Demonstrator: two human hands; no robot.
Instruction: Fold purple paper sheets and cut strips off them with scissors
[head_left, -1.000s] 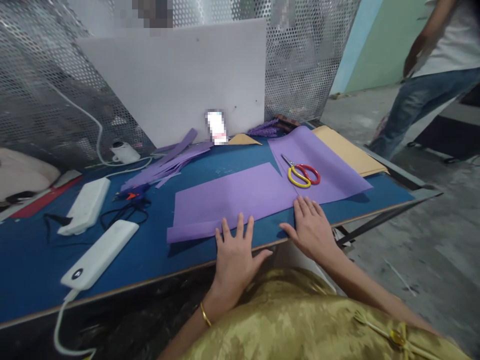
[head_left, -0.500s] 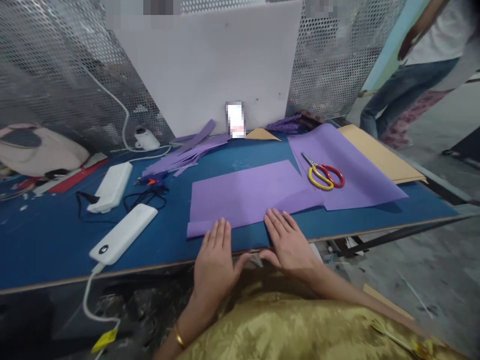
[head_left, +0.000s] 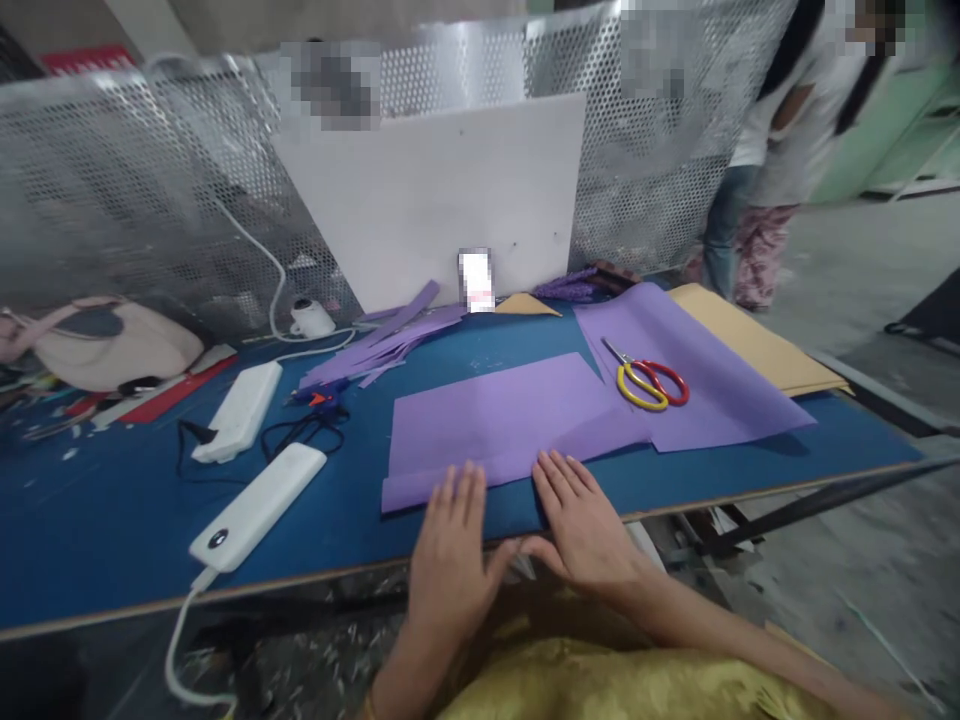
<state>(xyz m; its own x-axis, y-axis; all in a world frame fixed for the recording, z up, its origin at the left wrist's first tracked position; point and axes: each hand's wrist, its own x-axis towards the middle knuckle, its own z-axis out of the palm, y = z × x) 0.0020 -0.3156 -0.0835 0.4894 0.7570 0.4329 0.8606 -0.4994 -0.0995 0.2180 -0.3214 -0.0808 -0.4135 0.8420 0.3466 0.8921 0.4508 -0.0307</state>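
A sheet of purple paper [head_left: 487, 415] lies on the blue table in front of me, its near edge folded over in a narrow band. My left hand [head_left: 454, 540] rests flat with its fingertips on that folded edge, left of the middle. Further right, my right hand [head_left: 581, 510] presses its outstretched fingertips on the same edge. Both thumbs point inward and nearly meet at the table's front edge. Scissors [head_left: 646, 380] with one yellow and one red handle lie on a larger purple sheet [head_left: 712, 375] to the right.
Two white power banks [head_left: 259, 505] with cables lie at left, near a blue glue gun [head_left: 319, 395]. Cut purple strips [head_left: 397, 335] are heaped behind. A lit phone [head_left: 476, 280] leans on a white board [head_left: 450, 190]. Tan sheets [head_left: 765, 345] lie at right; people stand beyond.
My view has tilted up, so the table sits lower in the picture. My left hand has slid slightly right along the folded edge; the right hand stays nearly in place.
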